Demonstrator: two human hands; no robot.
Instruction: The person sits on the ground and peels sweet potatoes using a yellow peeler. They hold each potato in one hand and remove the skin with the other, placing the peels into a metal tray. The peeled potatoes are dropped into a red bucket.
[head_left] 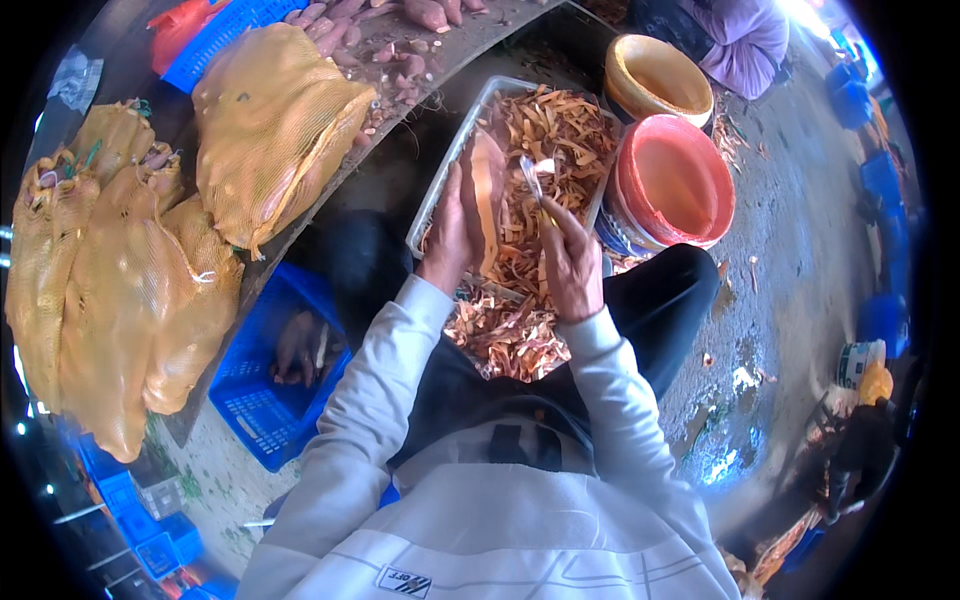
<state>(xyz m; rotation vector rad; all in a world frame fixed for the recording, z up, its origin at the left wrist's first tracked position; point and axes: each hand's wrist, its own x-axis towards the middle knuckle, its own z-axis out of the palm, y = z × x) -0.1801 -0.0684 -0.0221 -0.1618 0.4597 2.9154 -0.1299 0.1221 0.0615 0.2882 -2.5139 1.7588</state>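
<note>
My left hand (449,232) is closed around a large sweet potato (485,185). A strip of its reddish skin is off, and orange flesh shows along it. In my right hand (573,262) I grip a peeler (531,180), its metal head just right of the sweet potato and apart from it. Below both hands stands a pale rectangular crate (452,166) heaped with peelings (562,135). More peelings (508,338) lie between my legs at the crate's near end.
A blue basket (262,415) with a few roots stands left. Yellow mesh sacks (265,130) and loose sweet potatoes (425,12) rest on a raised surface. A red bucket (718,190) and a tan bucket (620,75) stand right. Another person (745,50) sits at the far right.
</note>
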